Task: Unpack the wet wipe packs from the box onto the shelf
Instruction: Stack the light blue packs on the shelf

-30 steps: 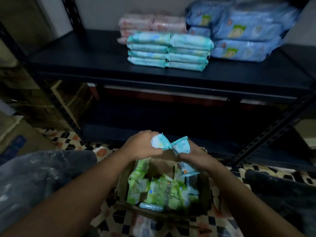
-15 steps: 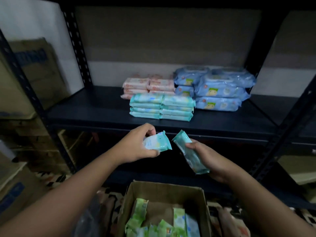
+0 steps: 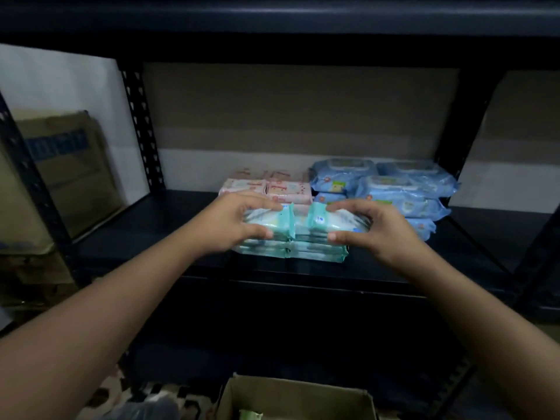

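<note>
The box sits low at the frame's edge now, a few green packs left inside. Both hands have risen to the shelf: left hand and right hand each grip a teal wet wipe pack atop the teal stack, so two more packs are nearly shelved.

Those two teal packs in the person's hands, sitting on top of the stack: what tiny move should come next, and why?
Probably let go and draw both hands back toward the box. The left hand and right hand each grip a teal pack, and the second pack lies level beside it on the teal stack on the shelf. Green packs still show in the box.
</note>
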